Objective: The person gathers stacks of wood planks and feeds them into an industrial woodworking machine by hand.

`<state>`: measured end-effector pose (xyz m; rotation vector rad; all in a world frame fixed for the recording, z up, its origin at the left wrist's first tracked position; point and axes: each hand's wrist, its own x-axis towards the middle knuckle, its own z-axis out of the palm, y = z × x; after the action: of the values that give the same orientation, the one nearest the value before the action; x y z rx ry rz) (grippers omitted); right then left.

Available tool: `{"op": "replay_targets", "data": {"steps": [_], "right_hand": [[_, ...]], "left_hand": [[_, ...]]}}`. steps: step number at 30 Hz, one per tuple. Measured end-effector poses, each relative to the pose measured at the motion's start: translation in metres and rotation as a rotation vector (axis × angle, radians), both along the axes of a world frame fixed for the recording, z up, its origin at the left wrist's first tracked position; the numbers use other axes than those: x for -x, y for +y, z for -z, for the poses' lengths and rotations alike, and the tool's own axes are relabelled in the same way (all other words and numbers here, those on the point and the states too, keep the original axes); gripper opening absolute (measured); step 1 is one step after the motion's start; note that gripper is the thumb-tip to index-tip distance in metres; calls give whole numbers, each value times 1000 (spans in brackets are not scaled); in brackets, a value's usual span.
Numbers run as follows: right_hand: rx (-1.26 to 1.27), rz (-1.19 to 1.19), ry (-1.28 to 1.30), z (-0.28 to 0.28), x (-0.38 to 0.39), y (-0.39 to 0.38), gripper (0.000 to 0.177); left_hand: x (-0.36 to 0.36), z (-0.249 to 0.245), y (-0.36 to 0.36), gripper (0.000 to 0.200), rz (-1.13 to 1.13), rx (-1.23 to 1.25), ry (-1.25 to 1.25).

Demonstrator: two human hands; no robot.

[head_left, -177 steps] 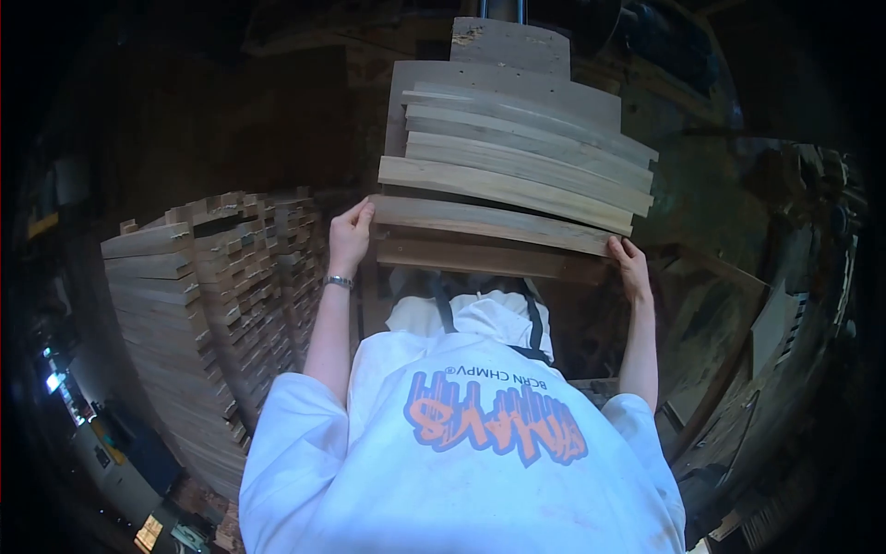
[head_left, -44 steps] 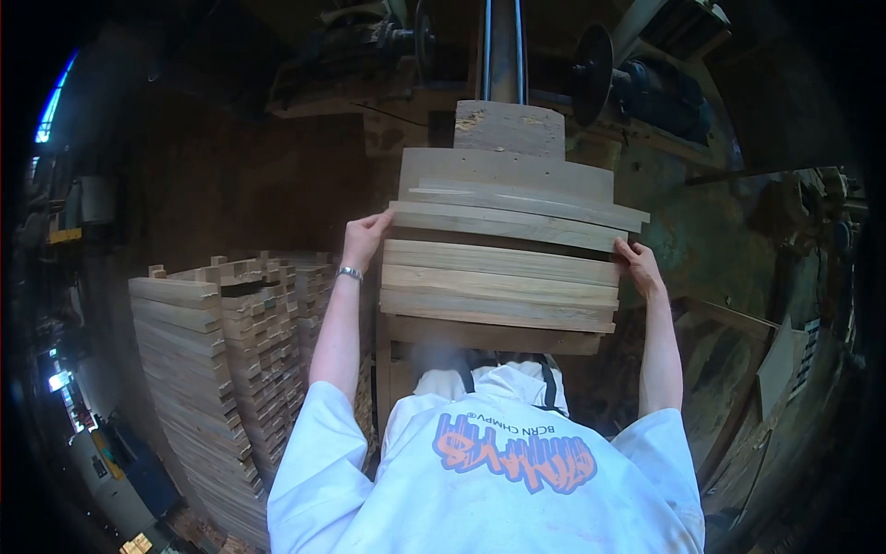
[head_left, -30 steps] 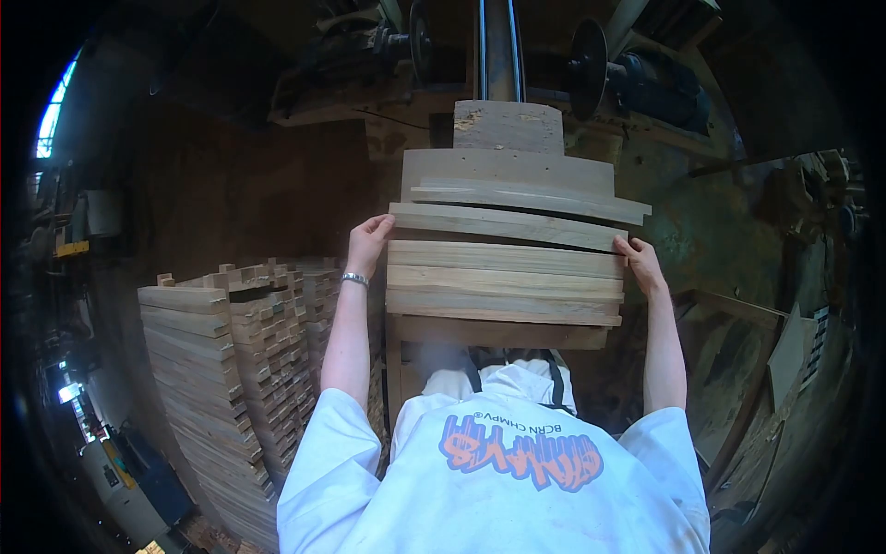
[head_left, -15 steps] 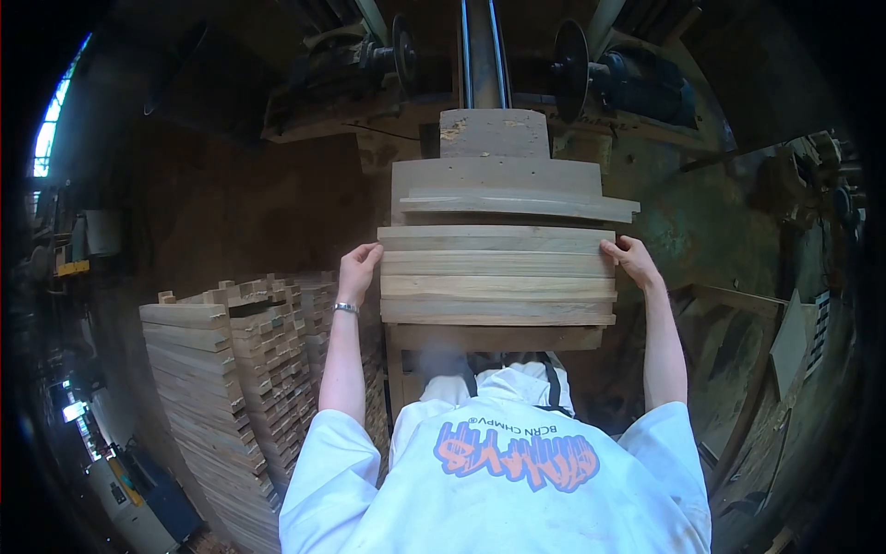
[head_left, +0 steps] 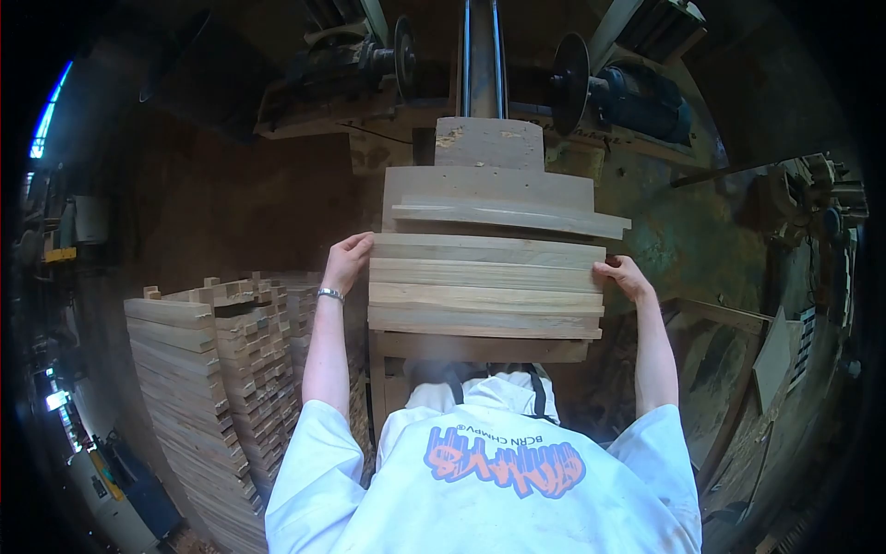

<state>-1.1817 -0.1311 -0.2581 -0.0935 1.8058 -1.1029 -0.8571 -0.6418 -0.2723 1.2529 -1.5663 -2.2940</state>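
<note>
Several pale wooden planks (head_left: 489,274) lie side by side across the sliding carriage in front of me. My left hand (head_left: 348,259) is closed at their left end, fingertips at the corner of the farthest plank. At the right end, my right hand (head_left: 626,276) has its thumb and bent fingers against the plank ends, around the first and second planks. Beyond this row, a separate narrow strip of wood (head_left: 508,217) rests slightly askew on the carriage board (head_left: 489,185).
Two circular saw blades stand ahead, a left blade (head_left: 404,60) and a right blade (head_left: 571,81), each beside a motor. Metal rails (head_left: 498,65) run between them. Tall stacks of cut planks (head_left: 185,388) stand to my left. A wooden frame (head_left: 715,312) is at right.
The view has shifted slightly. My left hand has moved up to the far corner of the planks, and my right hand sits slightly lower along their ends.
</note>
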Motion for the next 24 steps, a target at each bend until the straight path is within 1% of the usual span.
{"op": "replay_targets", "data": {"steps": [2,5,10,11,14,17,20,22,24], "right_hand": [[25,28,-15,0,-2,1,51],[19,0,36,-4,0,-3,52],[-118,-104,127,-16,3,-8,54],[-156,-120,136,-16,3,-7,55],[-50,-85,126,-13,1,-8,52],[-127,-178,134,-15,6,-8,50],[-26,166,128,-7,-2,-13,49],[-90,111,162,1,2,-11,50],[-114,86,173,3,2,-9,50]], "left_hand": [[-1,1,-1,36,8,-19,12],[0,4,-6,37,22,-65,34],[1,6,-10,37,39,-116,55],[2,6,-11,38,51,-115,47],[3,3,-13,40,82,-80,24],[9,-1,-8,42,103,-10,-1],[9,-2,-4,44,78,45,-40],[5,-2,-1,44,67,109,-91],[-5,-3,1,45,136,123,-154]]}}
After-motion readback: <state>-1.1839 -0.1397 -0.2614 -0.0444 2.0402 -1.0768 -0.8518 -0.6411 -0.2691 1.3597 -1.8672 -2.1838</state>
